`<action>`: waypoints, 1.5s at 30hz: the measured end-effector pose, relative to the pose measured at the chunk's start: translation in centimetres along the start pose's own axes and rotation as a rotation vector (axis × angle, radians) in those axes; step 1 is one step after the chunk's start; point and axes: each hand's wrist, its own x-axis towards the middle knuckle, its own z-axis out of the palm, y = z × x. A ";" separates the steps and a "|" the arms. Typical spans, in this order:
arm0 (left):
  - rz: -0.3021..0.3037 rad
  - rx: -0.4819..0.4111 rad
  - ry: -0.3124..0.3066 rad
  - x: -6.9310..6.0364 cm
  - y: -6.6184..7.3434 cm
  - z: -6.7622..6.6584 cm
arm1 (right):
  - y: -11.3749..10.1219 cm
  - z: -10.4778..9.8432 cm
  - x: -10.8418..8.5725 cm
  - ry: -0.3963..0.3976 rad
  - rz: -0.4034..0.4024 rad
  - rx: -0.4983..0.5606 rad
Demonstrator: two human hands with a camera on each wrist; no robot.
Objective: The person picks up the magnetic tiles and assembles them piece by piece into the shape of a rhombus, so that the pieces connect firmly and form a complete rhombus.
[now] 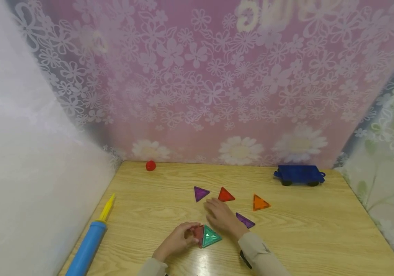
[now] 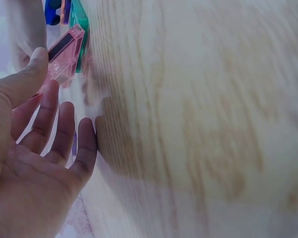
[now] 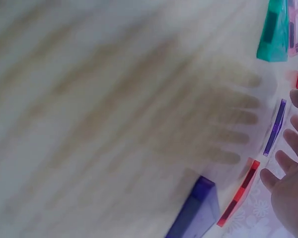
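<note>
My left hand (image 1: 176, 240) pinches a pinkish-red triangular magnetic tile (image 1: 198, 235) between thumb and fingers. In the left wrist view that tile (image 2: 64, 64) is tilted, with the other fingers spread beside it. Its edge meets a green triangular tile (image 1: 211, 236). To the right, my right hand (image 1: 223, 216) reaches over the table with relaxed fingers and holds nothing. Near its fingertips lie a purple tile (image 1: 201, 193) and a red tile (image 1: 226, 194). A second purple tile (image 1: 245, 220) lies beside the right wrist, and an orange tile (image 1: 260, 202) is farther right.
A blue wheeled toy base (image 1: 299, 174) stands at the back right of the wooden table (image 1: 321, 230). At the back left is a small red object (image 1: 150, 165). Along the left edge lies a blue pump with a yellow nozzle (image 1: 88, 245). Flower-patterned cloth (image 1: 210, 96) rises behind.
</note>
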 end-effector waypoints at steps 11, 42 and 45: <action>0.013 -0.013 0.001 0.1 0.0 0.2 | -0.7 -0.3 1.8 -0.105 0.028 -0.036; -0.010 -0.044 -0.015 -0.2 -0.4 0.0 | -1.7 -0.3 1.7 -0.196 0.132 -0.069; -0.014 -0.038 -0.015 -0.2 -0.4 0.0 | -1.5 -0.1 1.3 -0.182 0.115 -0.090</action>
